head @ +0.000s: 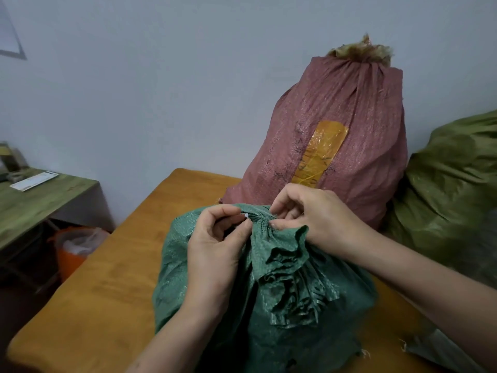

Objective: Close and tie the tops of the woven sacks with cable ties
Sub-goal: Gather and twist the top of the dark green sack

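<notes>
The green sack (172, 278) is sitting on the table (121, 265) directly below the person, its gathered neck (259, 221) lying between the 2 hands. The cable tie (246, 217) seems to be running left to right across that neck (only a white end is showing), and the left hand (215, 246), the nearer one, is pinching it. The right hand (314, 211) is pinching the neck's other side. The ruffled mouth is flopping toward the camera.

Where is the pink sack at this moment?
In the head view, the pink sack stands right of centre on the orange table, behind the green sack.
</notes>
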